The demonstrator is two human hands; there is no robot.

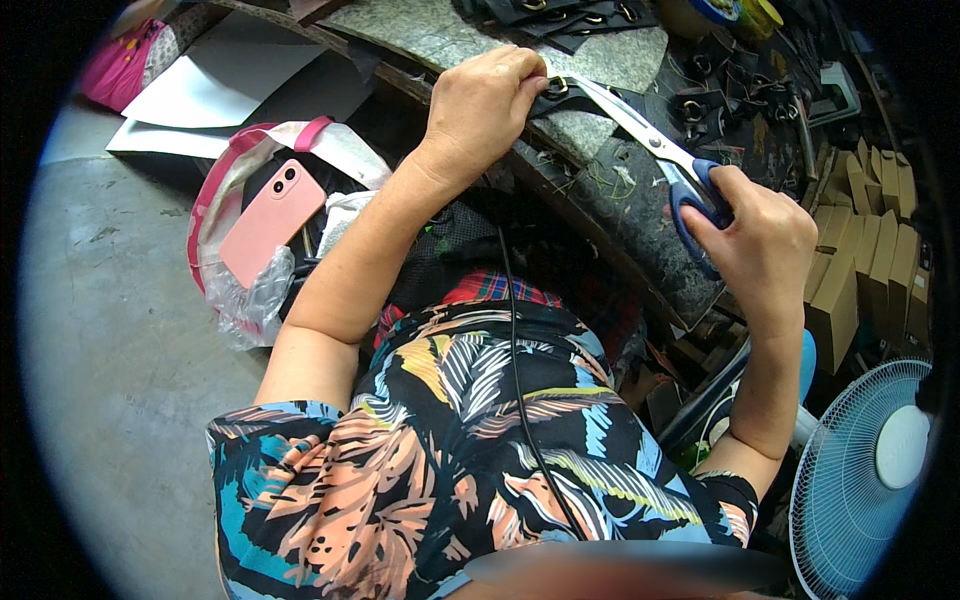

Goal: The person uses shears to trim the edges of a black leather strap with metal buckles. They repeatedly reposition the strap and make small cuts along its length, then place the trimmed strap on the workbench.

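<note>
My right hand (765,245) grips a pair of scissors (655,143) by its dark blue handles, thumb and fingers through the loops. The long silver blades reach up and left to a small metal buckle (555,88) on a black strap (578,101). My left hand (488,100) is closed in a pinch on that strap, right beside the buckle. The blade tips are close to my left fingertips; whether they touch the strap cannot be told. Under the strap is the worn edge of the workbench (625,215).
More black straps with metal rings (570,20) lie at the far side, others (705,105) to the right. A pink phone (272,222) rests on a pink-and-white bag (205,225) at left. Cardboard boxes (835,310) and a fan (860,470) stand at right. A black cable (515,350) hangs before me.
</note>
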